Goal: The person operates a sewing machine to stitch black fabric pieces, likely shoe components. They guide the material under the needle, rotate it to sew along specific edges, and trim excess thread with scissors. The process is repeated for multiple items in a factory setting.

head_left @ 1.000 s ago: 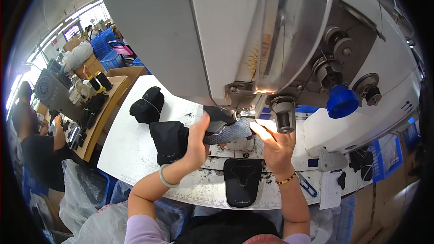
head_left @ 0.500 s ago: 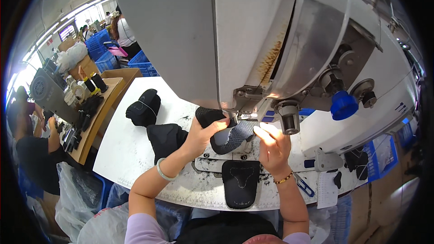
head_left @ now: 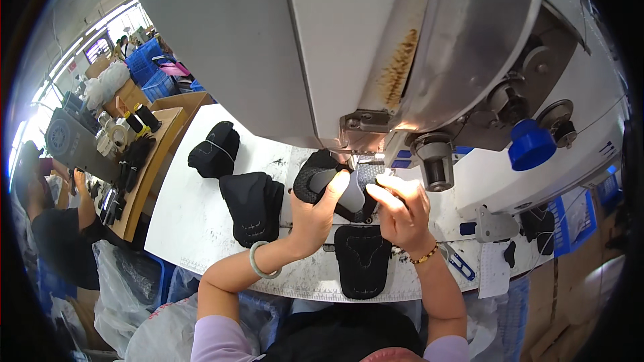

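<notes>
Under the needle area of a large white sewing machine (head_left: 376, 47), I hold a curved shoe upper (head_left: 310, 179) of dark mesh with a grey lining. My left hand (head_left: 310, 220) grips its left side, thumb pressed on the grey inside. My right hand (head_left: 404, 213) pinches the right edge with bent fingers. The needle itself is hard to make out behind the bright light. Just below my hands a black shoe tongue (head_left: 363, 265) with light stitching lies flat. To the left of my left hand sits a stack of black tongues (head_left: 253, 209).
Farther back on the white table (head_left: 285, 284) is a tied black bundle (head_left: 216, 149). Blue thread snips (head_left: 460, 264) lie right, beside a paper slip (head_left: 494, 269). A blue basket (head_left: 573, 224) stands beyond. At left, a person (head_left: 60, 228) works near thread spools (head_left: 144, 117).
The shoe upper has turned in my hands, showing more grey lining. My left hand's thumb now points up along it. My head view has shifted closer to the machine.
</notes>
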Tool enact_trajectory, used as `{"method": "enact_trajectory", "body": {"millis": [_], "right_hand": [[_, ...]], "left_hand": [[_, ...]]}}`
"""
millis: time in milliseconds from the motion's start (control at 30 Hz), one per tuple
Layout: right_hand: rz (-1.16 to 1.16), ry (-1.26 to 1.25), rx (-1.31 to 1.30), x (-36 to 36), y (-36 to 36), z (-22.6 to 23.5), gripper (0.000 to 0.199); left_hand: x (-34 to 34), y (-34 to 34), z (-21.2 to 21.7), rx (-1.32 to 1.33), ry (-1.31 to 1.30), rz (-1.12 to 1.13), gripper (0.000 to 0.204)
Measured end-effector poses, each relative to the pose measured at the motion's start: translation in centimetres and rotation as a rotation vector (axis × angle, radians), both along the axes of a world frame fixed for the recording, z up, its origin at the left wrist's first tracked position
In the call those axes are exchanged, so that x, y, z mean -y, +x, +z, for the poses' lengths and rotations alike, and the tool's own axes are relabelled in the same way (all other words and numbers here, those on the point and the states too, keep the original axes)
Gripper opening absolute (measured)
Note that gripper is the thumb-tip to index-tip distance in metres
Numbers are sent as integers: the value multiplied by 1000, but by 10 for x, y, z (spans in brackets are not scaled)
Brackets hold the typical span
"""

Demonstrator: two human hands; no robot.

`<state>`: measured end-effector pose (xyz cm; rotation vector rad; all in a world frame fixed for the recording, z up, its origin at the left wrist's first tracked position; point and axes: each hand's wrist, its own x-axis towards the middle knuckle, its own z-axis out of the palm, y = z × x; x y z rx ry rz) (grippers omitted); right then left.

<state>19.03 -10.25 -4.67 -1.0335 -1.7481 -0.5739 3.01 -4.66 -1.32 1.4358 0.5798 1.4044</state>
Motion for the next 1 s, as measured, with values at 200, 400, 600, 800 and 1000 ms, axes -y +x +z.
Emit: {"method": "enact_trajectory", "body": {"millis": [200,400,600,800,1000], "right_hand": [[104,26,-33,-6,-3,4,38],[88,45,11,-3,-9,9,33],[119,59,-23,-5,-8,9,32],[112,69,-50,-6,-10,9,34],[126,71,-57,-4,-9,10,37]], "left_hand": [[6,-1,6,-66,-32,-15,13],[-9,-34,-22,-261,178,51,23],[-27,-56,-26,-449,1034,588,41],[-29,-42,-20,-455,1022,188,45],[-26,-39,-16,-400,1000,180,51]]}}
